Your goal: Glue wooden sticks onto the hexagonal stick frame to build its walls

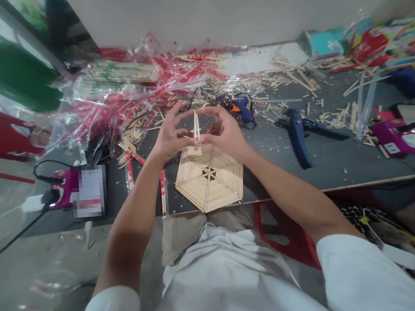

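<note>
Between my two hands, a narrow A-shaped piece of thin wooden sticks stands upright, its tips together at the top. My left hand pinches it from the left, thumb low and index finger at the top. From the other side my right hand grips it the same way, the fingertips of both hands meeting. Just below lies a hexagonal panel of wooden sticks, with spokes running to a small dark opening at its centre. My hands hide its far edge.
Beyond my hands lie a blue glue gun and scattered stick offcuts. Blue cutters rest to the right. Plastic wrappers heap at the back left. Purple power strips and a phone sit near the left edge.
</note>
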Demonstrator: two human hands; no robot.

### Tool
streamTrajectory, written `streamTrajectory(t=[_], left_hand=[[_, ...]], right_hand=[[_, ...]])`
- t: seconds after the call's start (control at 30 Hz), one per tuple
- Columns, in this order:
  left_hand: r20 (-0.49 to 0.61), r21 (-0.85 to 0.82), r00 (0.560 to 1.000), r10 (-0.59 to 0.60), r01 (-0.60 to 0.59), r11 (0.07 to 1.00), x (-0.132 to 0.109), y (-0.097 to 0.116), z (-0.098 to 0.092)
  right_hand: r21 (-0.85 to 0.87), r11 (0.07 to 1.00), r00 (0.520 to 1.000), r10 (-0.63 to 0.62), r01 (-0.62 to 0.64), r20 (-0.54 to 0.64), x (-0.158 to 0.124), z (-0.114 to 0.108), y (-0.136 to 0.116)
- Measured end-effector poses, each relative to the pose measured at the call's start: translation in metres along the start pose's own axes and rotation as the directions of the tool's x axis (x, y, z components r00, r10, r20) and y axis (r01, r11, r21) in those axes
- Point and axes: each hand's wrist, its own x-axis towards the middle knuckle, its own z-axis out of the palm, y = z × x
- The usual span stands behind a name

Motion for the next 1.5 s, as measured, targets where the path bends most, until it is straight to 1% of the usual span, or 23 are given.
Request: streamTrajectory(t=[0.17, 0.27, 0.4, 0.5, 0.67, 0.8, 0.87, 0.93, 1.07, 1.2, 1.37, 1.5], left_hand=[[-0.005, -0.015, 1.0, -0.017, 0.017, 1.0, 0.0, -0.002, 0.001], [-0.027, -0.011, 1.0, -0.011, 0.011, 1.0, 0.0, -0.004, 0.002], [-0.027, -0.022, 1.0, -0.007, 0.007, 1.0, 0.001, -0.008, 0.004], [-0.04, -0.022, 0.999, 0.004, -0.005, 1.0, 0.001, -0.01, 0.005], [-0.048, -0.018, 0.999, 0.012, -0.012, 1.0, 0.001, -0.008, 0.006], [-0.016, -0.009, 1.0, 0.006, -0.006, 1.0, 0.0, -0.004, 0.006], [0.008, -0.007, 1.0, 0.011, -0.011, 1.0, -0.001, -0.002, 0.006], [0.019, -0.008, 1.0, 0.02, -0.02, 1.0, -0.002, 0.0, 0.007], [0.025, -0.018, 0.999, 0.027, -0.027, 0.999, -0.004, 0.007, 0.009], [0.042, -0.013, 0.999, -0.005, 0.005, 1.0, -0.005, 0.011, 0.009], [0.031, -0.007, 0.999, 0.007, -0.007, 1.0, -0.003, 0.007, 0.008], [0.013, 0.001, 1.0, 0.005, -0.005, 1.0, -0.001, 0.003, 0.009]], right_hand=[[-0.001, 1.0, 1.0, -0.001, 0.001, -0.018, 0.0, 0.0, -0.001], [0.004, 1.0, 1.0, -0.004, 0.004, -0.024, 0.0, 0.0, 0.0], [0.042, 0.999, 0.999, 0.006, -0.005, -0.034, 0.001, 0.0, 0.004], [0.042, 0.999, 1.0, 0.008, -0.007, -0.023, 0.002, 0.0, 0.007], [0.043, 0.999, 1.0, -0.019, 0.02, -0.023, 0.002, -0.002, 0.009], [0.02, 0.999, 0.999, -0.027, 0.026, 0.039, 0.004, -0.009, 0.006], [0.017, 1.0, 0.997, -0.013, 0.012, 0.081, 0.004, -0.013, 0.005], [0.027, 1.0, 0.995, 0.011, -0.014, 0.098, 0.005, -0.015, 0.003], [0.05, 0.998, 0.998, 0.036, -0.039, 0.058, 0.004, -0.014, 0.0], [0.04, 0.998, 0.998, 0.037, -0.039, 0.042, 0.003, -0.013, 0.0], [0.01, 1.0, 1.0, 0.004, -0.004, 0.022, 0.002, -0.012, 0.003], [0.001, 1.0, 1.0, 0.022, -0.022, 0.018, 0.001, -0.011, 0.002]])
